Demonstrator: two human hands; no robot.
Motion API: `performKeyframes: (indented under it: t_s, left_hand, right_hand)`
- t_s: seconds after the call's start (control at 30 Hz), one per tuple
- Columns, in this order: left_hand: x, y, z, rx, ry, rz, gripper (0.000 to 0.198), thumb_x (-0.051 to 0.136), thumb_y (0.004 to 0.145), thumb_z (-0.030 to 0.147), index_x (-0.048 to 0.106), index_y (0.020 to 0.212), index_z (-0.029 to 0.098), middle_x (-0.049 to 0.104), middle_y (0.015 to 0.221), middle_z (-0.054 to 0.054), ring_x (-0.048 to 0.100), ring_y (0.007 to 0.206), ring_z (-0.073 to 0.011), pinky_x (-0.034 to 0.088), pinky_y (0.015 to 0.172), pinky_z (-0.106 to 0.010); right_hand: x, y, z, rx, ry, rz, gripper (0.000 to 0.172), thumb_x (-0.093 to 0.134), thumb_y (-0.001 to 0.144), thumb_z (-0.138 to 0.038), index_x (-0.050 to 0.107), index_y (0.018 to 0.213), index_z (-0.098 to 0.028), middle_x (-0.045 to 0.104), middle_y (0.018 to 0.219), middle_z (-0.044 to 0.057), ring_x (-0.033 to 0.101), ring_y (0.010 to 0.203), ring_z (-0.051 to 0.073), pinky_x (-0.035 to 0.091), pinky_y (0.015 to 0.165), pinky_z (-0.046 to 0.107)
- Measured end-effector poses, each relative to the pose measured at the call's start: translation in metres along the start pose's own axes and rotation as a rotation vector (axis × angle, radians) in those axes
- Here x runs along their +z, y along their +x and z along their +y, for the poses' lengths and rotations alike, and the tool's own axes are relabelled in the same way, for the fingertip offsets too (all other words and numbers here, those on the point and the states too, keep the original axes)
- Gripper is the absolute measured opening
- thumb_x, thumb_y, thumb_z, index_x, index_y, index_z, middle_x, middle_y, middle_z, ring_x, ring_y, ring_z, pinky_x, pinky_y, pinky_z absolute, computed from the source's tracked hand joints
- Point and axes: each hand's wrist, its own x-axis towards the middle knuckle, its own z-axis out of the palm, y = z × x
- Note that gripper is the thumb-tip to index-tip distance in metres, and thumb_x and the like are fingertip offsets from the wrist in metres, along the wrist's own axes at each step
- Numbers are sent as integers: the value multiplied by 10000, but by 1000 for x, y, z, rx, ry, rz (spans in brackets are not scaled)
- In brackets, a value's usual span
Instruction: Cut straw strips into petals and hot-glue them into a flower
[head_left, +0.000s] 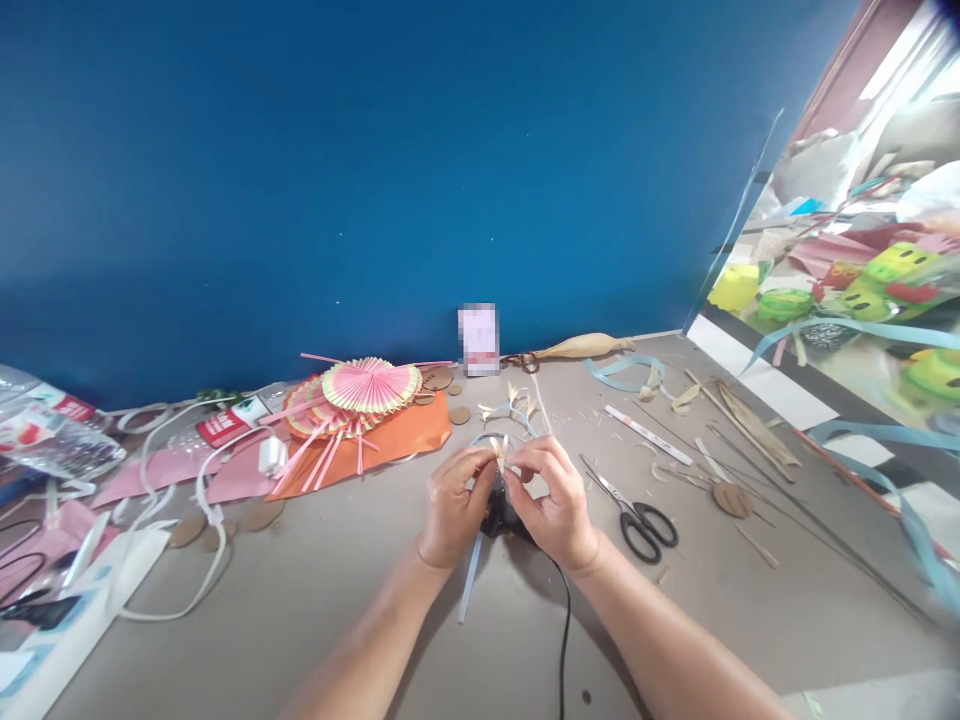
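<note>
My left hand [459, 492] and my right hand [553, 500] meet in the middle of the table, fingertips pinched together on a small pale flower [500, 452] that looks made of dried husk. Both hands are closed on it, and its lower part is hidden by the fingers. Beneath them lies a black corded tool [504, 515], mostly covered, with a translucent bluish stick [470, 580] near it. Just beyond the hands, more pale husk flowers [514, 405] stand on thin stems. Scissors [637, 520] with black handles lie partly open to the right of my right hand.
Folded pink paper fans [371, 385] lie on an orange sheet [420, 440] at left. A white power strip [97, 610], cables and plastic bottles [52, 430] crowd the far left. On the right are a marker [649, 435], thin sticks, husk scraps and a wooden disc [732, 500]. A blue wall [450, 180] rises behind.
</note>
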Motion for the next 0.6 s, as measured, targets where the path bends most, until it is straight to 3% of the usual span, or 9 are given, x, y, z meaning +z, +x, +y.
performKeyframes:
  t_s: [0.2, 0.43, 0.6]
  left_hand:
    - [1, -5, -5, -7, -45, 13, 147, 507, 776, 214, 646, 785, 165, 646, 760, -55, 582, 697, -153, 461, 662, -259]
    - [2, -9, -4, -192, -156, 63, 138, 539, 754, 236, 658, 752, 166, 646, 703, -26, 571, 610, -136, 447, 578, -228]
    - [0, -12, -9, -149, -69, 46, 138, 522, 764, 221, 650, 764, 167, 650, 726, -31, 585, 639, -143, 454, 613, -237]
  right_hand:
    - [4, -2, 4, 13, -41, -66, 158, 479, 769, -123, 560, 850, -232, 491, 778, 29, 504, 640, 130, 464, 604, 278]
    - [6, -4, 6, -44, -75, -119, 183, 472, 777, -107, 566, 856, -242, 463, 780, 25, 495, 673, 127, 455, 610, 256]
    - [9, -6, 5, -29, -6, -147, 194, 458, 782, -115, 552, 898, -239, 487, 809, 34, 499, 696, 131, 451, 623, 262]
